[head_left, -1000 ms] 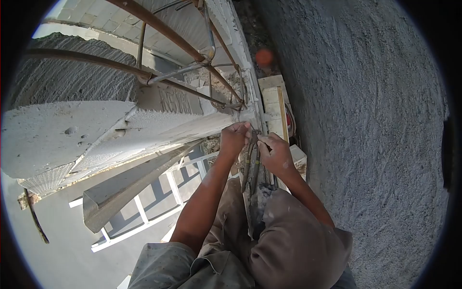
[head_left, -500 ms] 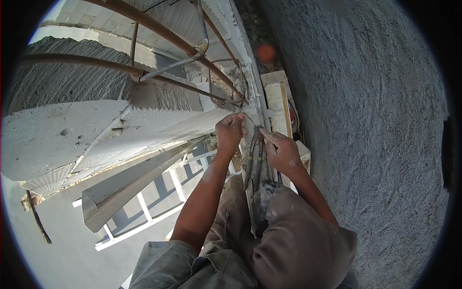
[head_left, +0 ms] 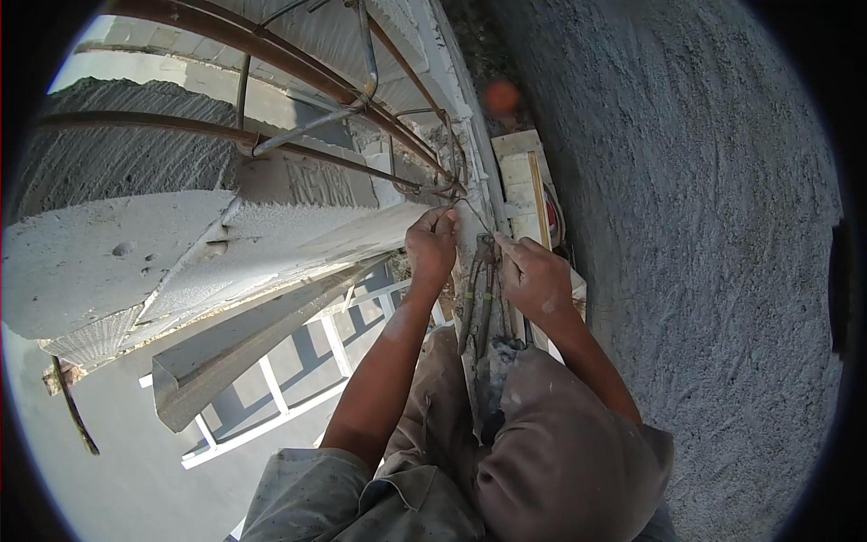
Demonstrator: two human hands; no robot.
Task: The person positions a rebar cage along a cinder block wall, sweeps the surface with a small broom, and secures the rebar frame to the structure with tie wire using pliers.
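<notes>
A thin piece of wire [head_left: 474,215] runs between my two hands above the narrow wall top. My left hand [head_left: 432,246] is closed in a pinch at the wire's left end, just below the rebar cage. At the other end, my right hand [head_left: 536,278] pinches the wire between thumb and forefinger. Between the hands and my knees, a pair of pincers [head_left: 477,303] lies on the wall top, its jaws pointing away from me. The rusty rebar cage [head_left: 361,104] with bent stirrups ends close to my left fingertips.
Pale blocks [head_left: 108,257] form a ledge at left. Below them are a sheet-metal channel [head_left: 244,348] and a white ladder [head_left: 275,387]. A rough grey wall surface [head_left: 695,235] fills the right. Beside it stand a wooden board [head_left: 519,185] and a blurred orange object [head_left: 500,97].
My right hand has moved slightly right, away from my left hand, and more of the pincers' jaws shows. The view has shifted a little; both hands keep their pinch.
</notes>
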